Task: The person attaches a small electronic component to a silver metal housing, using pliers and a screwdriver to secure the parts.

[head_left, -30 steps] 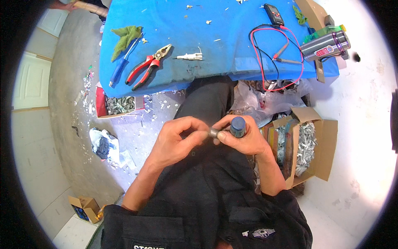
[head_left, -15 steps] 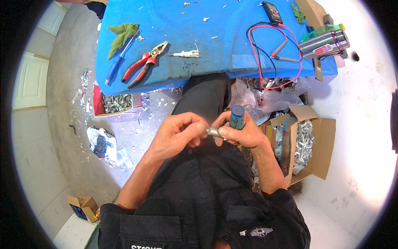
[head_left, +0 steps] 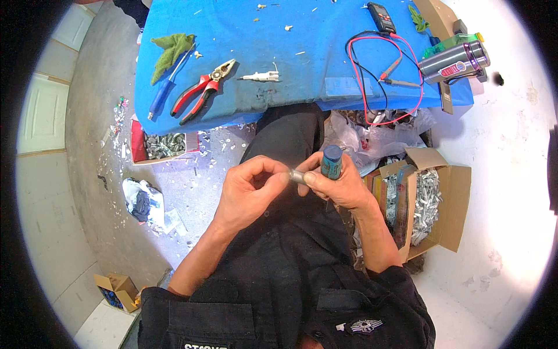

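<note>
Over my lap, my left hand [head_left: 247, 195] pinches one end of a small grey metal cylinder [head_left: 297, 175]. My right hand [head_left: 340, 185] grips the other end with thumb and finger, and also holds an upright blue cylindrical cell [head_left: 332, 161] between its fingers. The two hands meet at the grey piece, just below the front edge of the blue-covered table [head_left: 244, 35].
On the table lie red-handled pliers [head_left: 200, 92], a blue-handled screwdriver [head_left: 164, 92], a green cloth [head_left: 171, 49], a small white part [head_left: 261, 75], a multimeter [head_left: 381, 16] with red and black leads, and a grey battery pack [head_left: 455, 59]. Cardboard boxes of metal parts [head_left: 427, 200] stand right; a red tray [head_left: 163, 145] sits left.
Both hands have stayed together over my lap, shifting slightly up and right. The blue cell now stands a bit more upright in the right hand.
</note>
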{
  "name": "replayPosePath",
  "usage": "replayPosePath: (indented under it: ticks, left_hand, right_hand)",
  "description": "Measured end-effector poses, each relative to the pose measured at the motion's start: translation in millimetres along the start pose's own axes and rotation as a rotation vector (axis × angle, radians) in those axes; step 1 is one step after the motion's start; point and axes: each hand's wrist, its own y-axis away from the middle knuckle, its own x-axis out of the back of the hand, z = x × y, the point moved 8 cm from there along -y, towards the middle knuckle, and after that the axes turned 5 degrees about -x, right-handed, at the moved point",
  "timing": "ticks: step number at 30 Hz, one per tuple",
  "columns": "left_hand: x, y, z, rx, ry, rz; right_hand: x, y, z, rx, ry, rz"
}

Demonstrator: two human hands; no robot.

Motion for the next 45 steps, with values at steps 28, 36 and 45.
replayPosePath:
  ticks: [28,36,45]
  left_hand:
    - [91,-2,-15,-0.2,-1.279,0.107]
    - [70,22,-4,-0.104,-0.57,0.127]
    - [59,44,-35,0.218,0.014,0.076]
  right_hand:
    - [132,52,8,0.074,0.406,0.579]
    - [54,46,-21,0.198,0.521,0.472]
    - [-53,8,-30,0.399,0.633,0.119]
